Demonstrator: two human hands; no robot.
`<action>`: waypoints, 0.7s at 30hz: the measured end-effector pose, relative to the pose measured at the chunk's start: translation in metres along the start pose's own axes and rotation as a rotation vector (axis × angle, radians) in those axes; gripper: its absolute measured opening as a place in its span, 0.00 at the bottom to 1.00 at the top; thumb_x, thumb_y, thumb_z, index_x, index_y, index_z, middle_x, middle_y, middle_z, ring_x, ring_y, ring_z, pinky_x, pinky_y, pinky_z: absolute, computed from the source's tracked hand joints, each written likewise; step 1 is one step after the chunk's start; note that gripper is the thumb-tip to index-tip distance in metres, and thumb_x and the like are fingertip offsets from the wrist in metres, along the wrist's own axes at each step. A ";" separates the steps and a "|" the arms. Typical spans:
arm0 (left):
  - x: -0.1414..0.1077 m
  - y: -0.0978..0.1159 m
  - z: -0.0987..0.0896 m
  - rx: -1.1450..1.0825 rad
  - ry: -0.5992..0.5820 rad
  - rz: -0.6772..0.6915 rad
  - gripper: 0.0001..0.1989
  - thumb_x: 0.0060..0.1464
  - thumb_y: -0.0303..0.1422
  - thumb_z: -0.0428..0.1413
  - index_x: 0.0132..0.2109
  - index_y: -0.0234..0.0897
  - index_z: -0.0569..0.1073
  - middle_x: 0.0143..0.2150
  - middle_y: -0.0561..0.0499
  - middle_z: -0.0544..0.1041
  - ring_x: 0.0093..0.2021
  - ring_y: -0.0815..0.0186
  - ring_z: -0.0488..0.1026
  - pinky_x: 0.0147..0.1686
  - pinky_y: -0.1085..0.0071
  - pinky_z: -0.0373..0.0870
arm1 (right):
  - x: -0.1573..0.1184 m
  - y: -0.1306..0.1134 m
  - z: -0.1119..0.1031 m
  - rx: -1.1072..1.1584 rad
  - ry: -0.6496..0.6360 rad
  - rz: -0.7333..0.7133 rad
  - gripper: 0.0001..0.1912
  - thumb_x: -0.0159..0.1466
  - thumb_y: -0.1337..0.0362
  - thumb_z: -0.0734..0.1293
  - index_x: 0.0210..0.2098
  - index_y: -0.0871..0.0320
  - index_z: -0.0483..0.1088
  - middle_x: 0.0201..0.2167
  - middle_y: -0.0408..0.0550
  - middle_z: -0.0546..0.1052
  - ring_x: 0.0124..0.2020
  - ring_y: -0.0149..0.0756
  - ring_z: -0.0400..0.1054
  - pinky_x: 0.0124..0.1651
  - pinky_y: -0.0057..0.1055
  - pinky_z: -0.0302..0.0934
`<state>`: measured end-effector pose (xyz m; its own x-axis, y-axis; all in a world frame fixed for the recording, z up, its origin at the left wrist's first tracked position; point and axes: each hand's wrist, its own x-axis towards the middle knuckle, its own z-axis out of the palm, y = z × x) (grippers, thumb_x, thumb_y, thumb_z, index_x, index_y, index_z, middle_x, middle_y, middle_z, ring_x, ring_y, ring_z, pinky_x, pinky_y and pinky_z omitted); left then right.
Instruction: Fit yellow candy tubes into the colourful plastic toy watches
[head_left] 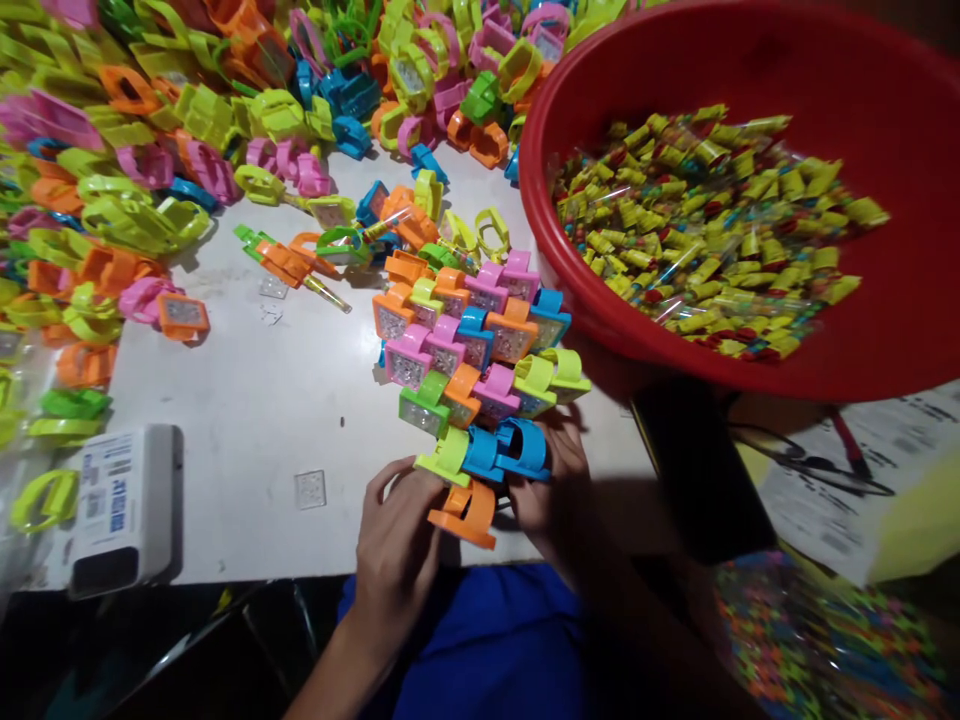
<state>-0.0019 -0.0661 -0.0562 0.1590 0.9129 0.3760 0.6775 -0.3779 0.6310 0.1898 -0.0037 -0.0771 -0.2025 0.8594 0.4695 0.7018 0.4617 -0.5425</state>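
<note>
Through my far-off camera I see two bare hands at the near edge of a white table (247, 430). Between them is a bunch of toy watches (444, 355), set close in slanting rows of pink, blue, orange and green. It sits in the middle, over the near part of the table.

The left hand (396, 530) is bent against the near end, beside a yellow-green watch (448, 456). The right hand (559, 480) is by a blue watch (527, 448) on the other side. The fingertips are tucked out of my sight, so I can't tell if either hand is grasping or only touching. An orange watch (463, 518) is at the bottom, between the hands.

Past the bunch I see a big, messy pile of watches (187, 110). A big red tub (600, 335) on the right has lots of little yellow packets (697, 230) in it.

On my left there is a pale box (127, 500) near the table's edge, and a small clear square (310, 489) lies flat on the white top. Papers (847, 500) and a dark, flat thing (701, 475) are on the right, below the tub. Blue cloth (487, 650) covers the person's lap.
</note>
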 end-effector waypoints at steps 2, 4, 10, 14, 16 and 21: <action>-0.003 -0.001 0.001 0.009 0.019 0.005 0.17 0.65 0.21 0.53 0.57 0.41 0.73 0.47 0.49 0.87 0.42 0.61 0.84 0.64 0.54 0.72 | 0.000 0.000 0.002 -0.005 0.019 0.002 0.11 0.66 0.76 0.62 0.39 0.52 0.69 0.28 0.47 0.77 0.30 0.47 0.71 0.42 0.44 0.66; -0.004 -0.002 0.003 0.019 0.034 0.008 0.17 0.65 0.21 0.54 0.57 0.41 0.73 0.47 0.50 0.86 0.42 0.62 0.84 0.69 0.53 0.66 | -0.001 -0.001 0.003 -0.006 0.036 0.006 0.11 0.66 0.76 0.62 0.40 0.53 0.69 0.28 0.47 0.77 0.30 0.46 0.72 0.43 0.44 0.67; -0.005 -0.003 0.008 0.051 0.038 -0.049 0.15 0.66 0.23 0.55 0.56 0.42 0.74 0.46 0.50 0.83 0.50 0.59 0.80 0.73 0.52 0.59 | 0.000 -0.003 0.002 -0.015 -0.003 0.017 0.08 0.68 0.74 0.63 0.41 0.54 0.70 0.30 0.50 0.80 0.33 0.49 0.76 0.44 0.47 0.69; -0.015 -0.005 0.007 -0.011 -0.055 -0.184 0.16 0.68 0.27 0.57 0.59 0.45 0.74 0.52 0.46 0.82 0.55 0.55 0.78 0.58 0.57 0.76 | 0.002 -0.006 -0.006 -0.022 -0.052 0.000 0.10 0.69 0.74 0.64 0.43 0.54 0.72 0.37 0.51 0.84 0.38 0.50 0.79 0.50 0.49 0.72; -0.017 -0.007 0.002 -0.086 -0.133 -0.217 0.17 0.70 0.28 0.55 0.62 0.47 0.73 0.55 0.44 0.81 0.55 0.55 0.79 0.51 0.60 0.80 | 0.000 -0.008 -0.011 -0.015 -0.055 -0.002 0.13 0.70 0.74 0.62 0.49 0.54 0.72 0.43 0.51 0.85 0.44 0.49 0.81 0.52 0.47 0.74; 0.016 -0.024 -0.021 -0.081 -0.099 -0.194 0.16 0.74 0.28 0.48 0.63 0.46 0.71 0.53 0.43 0.79 0.50 0.59 0.80 0.46 0.64 0.80 | -0.022 -0.009 -0.018 -0.053 0.045 0.057 0.19 0.76 0.69 0.60 0.64 0.59 0.67 0.52 0.62 0.83 0.51 0.54 0.80 0.48 0.47 0.78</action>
<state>-0.0307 -0.0458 -0.0506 0.1039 0.9787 0.1768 0.6430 -0.2018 0.7388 0.2001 -0.0311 -0.0703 -0.1313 0.8726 0.4705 0.7467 0.3992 -0.5321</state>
